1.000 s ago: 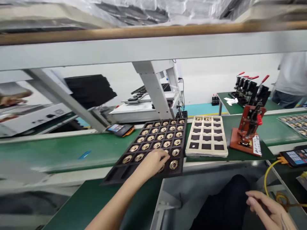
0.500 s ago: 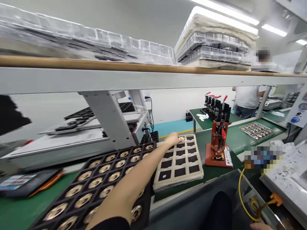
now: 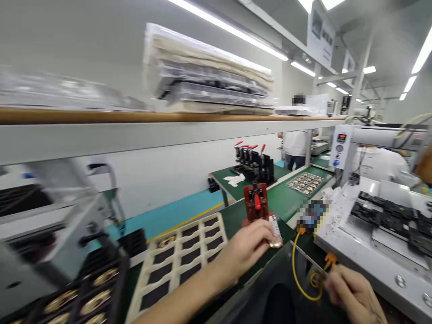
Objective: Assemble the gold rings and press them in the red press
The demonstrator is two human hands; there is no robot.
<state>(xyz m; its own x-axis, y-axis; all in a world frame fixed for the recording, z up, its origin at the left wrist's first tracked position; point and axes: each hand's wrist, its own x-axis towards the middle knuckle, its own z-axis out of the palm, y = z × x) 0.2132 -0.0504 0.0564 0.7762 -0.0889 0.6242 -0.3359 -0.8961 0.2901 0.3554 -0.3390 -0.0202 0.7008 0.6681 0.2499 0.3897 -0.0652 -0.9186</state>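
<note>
Head view: pinched at the fingertips of the left hand [image 3: 252, 246], apparently, a coppery piece [image 3: 276, 243], too blurred to make out. Just beyond, upright on the green bench [image 3: 236, 220], red press [image 3: 251, 202], lower front hidden by the hand; nearer to left than to right, touching or apart impossible to tell. Right hand [image 3: 353, 294] loosely curled beside orange connector [image 3: 330, 258] and yellow cable [image 3: 293, 261], hold impossible to judge. Left of the left hand, cream tray [image 3: 176, 258], partly covered by the forearm [image 3: 199, 290]; farther left, black tray [image 3: 124, 270] with gold rings [image 3: 96, 301], cut off at the bottom edge
</note>
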